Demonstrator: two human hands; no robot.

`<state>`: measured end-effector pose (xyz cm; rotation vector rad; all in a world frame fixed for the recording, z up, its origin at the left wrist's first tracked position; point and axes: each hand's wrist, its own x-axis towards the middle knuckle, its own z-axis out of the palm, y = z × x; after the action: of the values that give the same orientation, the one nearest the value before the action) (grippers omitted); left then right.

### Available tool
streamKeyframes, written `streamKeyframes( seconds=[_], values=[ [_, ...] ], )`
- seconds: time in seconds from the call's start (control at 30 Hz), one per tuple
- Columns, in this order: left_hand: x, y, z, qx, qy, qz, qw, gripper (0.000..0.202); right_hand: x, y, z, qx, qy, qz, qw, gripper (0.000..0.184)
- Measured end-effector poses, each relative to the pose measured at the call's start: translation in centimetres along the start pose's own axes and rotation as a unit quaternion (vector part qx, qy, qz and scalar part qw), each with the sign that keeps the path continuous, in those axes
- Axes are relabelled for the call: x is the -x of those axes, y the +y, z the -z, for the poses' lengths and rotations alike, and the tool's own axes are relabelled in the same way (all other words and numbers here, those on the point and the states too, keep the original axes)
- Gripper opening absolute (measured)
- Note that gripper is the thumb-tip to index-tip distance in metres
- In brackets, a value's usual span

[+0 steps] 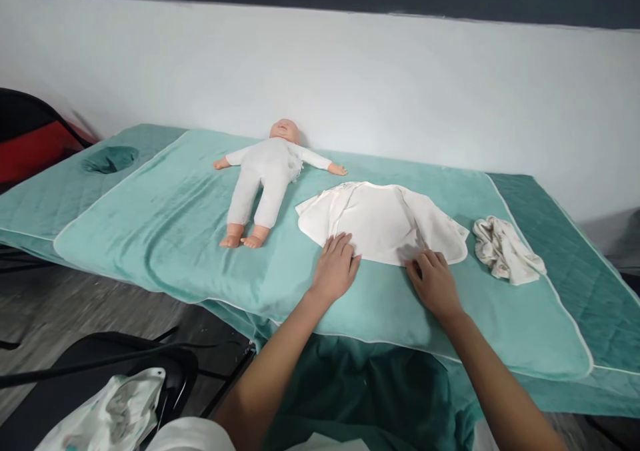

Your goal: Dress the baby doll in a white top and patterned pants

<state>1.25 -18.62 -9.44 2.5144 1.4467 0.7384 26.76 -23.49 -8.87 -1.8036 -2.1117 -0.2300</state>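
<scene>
A white baby shirt [377,219] lies spread out on the green cover [190,251], its front panels opened to both sides. My left hand [336,264] rests with fingers stretched over the shirt's lower left edge. At the lower right edge, the fingers of my right hand [434,279] are curled and pinch the cloth. To the left, a baby doll [267,171] with a white cloth body lies on its back, arms spread, head toward the wall. A crumpled white printed cloth [505,249] sits to the right of the shirt.
The padded green bed [575,257] stands against a white wall [350,84] and has a face hole [110,159] at its left end. On a black chair [120,351] at lower left lies a printed white cloth [117,407]. Behind the bed's left end is a red and black chair [35,147].
</scene>
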Motion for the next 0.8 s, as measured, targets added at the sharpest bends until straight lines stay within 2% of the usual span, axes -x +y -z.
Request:
streamKeyframes(
  seconds=[0.2,0.33,0.43,0.53,0.63,0.8],
  values=[
    [0.1,0.1,0.0,-0.007,0.016,-0.015,1.0,0.022,-0.4,1.7,0.9,0.062,-0.04,0.077,0.994,0.036],
    [0.2,0.0,0.0,-0.004,0.033,-0.029,0.999,0.021,-1.3,1.2,0.9,0.106,-0.018,0.068,0.992,0.041],
    [0.2,0.1,0.0,-0.024,0.034,-0.018,0.999,0.022,-2.8,-0.4,0.8,0.109,0.004,0.035,0.993,0.043],
    [0.3,0.1,0.1,-0.059,0.027,-0.006,0.998,0.026,-5.5,-2.9,0.0,0.031,0.005,0.011,0.999,0.038],
    [0.3,0.2,-0.1,-0.069,0.024,-0.006,0.997,0.028,-9.5,-5.1,-1.8,-0.067,-0.019,0.02,0.997,0.037],
    [0.6,0.0,-0.4,-0.032,0.04,0.004,0.999,0.026,-14.9,-7.4,-5.8,-0.068,-0.097,0.01,0.993,0.055]
  ],
)
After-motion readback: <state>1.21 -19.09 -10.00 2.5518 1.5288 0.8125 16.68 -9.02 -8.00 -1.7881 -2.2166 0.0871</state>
